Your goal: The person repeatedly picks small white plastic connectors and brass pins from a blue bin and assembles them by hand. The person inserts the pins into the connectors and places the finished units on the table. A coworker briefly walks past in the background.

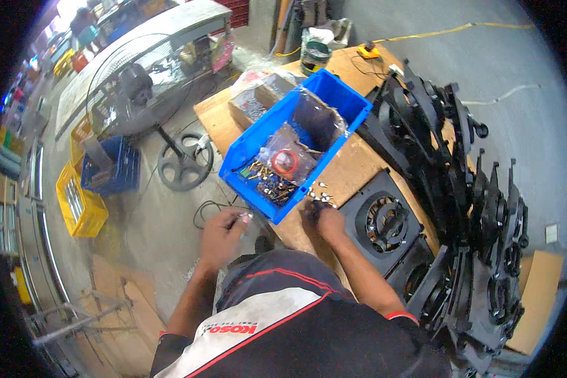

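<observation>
My left hand [220, 236] is off the near left corner of the blue bin [242, 146], its fingers closed in a pinch on a small whitish part [246, 217]. Beside the bin's near end, low over the wooden table [353, 167], my right hand [327, 222] has its fingers curled down. What they hold, if anything, is dark and too blurred to name. Small screw-like parts with white heads [322, 195] lie just beyond it. Inside the bin are loose small metal pieces [272, 188], a clear plastic bag [293, 151] and a red ring [285, 162].
A black plastic fan shroud [359, 211] lies right of my right hand. Many more black shrouds [416, 142] are stacked along the right. A carton [249, 104] stands behind the bin. On the floor at left are a pedestal fan [135, 85], a yellow crate [75, 211] and a blue crate [116, 167].
</observation>
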A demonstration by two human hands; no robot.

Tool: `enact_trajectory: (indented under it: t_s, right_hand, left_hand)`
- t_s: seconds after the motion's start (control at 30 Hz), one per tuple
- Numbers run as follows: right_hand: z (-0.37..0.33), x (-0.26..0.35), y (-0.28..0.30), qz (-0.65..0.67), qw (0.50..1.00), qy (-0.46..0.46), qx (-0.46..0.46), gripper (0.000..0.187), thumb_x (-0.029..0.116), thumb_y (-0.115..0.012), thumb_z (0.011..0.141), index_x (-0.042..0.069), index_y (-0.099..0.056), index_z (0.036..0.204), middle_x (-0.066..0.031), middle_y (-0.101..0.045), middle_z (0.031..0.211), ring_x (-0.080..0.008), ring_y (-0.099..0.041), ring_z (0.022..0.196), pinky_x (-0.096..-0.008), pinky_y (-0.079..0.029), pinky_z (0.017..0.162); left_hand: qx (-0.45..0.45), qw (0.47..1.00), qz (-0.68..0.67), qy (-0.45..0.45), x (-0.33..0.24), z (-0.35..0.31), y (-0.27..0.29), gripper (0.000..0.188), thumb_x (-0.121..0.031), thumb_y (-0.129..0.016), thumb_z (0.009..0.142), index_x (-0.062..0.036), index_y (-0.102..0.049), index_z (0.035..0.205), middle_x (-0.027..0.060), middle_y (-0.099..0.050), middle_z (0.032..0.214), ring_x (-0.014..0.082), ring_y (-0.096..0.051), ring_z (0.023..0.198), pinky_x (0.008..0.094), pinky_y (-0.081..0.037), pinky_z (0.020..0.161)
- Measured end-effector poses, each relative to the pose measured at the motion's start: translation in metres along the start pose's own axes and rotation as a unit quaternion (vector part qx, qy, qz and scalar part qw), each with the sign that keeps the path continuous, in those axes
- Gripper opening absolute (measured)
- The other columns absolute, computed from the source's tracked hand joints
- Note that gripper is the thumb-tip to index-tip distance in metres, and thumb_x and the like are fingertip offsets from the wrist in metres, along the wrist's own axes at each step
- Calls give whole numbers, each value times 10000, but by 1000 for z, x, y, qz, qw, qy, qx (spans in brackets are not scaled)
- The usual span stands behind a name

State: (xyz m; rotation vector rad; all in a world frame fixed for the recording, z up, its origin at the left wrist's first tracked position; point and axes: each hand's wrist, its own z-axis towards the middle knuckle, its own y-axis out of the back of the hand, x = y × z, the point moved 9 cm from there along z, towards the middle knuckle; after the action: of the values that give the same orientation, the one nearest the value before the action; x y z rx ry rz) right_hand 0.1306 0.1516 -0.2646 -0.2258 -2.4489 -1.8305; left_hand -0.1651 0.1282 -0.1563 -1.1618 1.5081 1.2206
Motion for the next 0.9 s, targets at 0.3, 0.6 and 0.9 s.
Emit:
enact_trajectory:
  t_s: [0.3,0.6,0.9]
  right_hand:
    - [-8,160,178,86,956,274,-60,232,181,-587,877,52,-688,1043,-196,-689,981,-363,-677,874,-446,-531,764]
    - [196,139,-31,-353,839,271,313,301,210,-617,828,49,-719,1062,-140,-709,1095,-273,-694,923,-427,-549,779]
    - [182,177,56,-263,911,288,137,209,162,-639,770,59,-737,924,-194,-704,1004,-362,-672,938,-463,-539,819]
  left_hand:
    - [5,1000,25,16,34,-15,13,196,-169,-625,941,20,-645,988,103,-691,815,150,-641,759,307,-500,709]
    - [-41,995,15,86,84,-42,26,209,-195,-611,950,13,-627,969,97,-684,801,170,-656,752,325,-510,701]
    - [-50,992,50,102,117,-70,43,248,-244,-631,937,4,-625,955,108,-676,770,168,-646,721,320,-499,671]
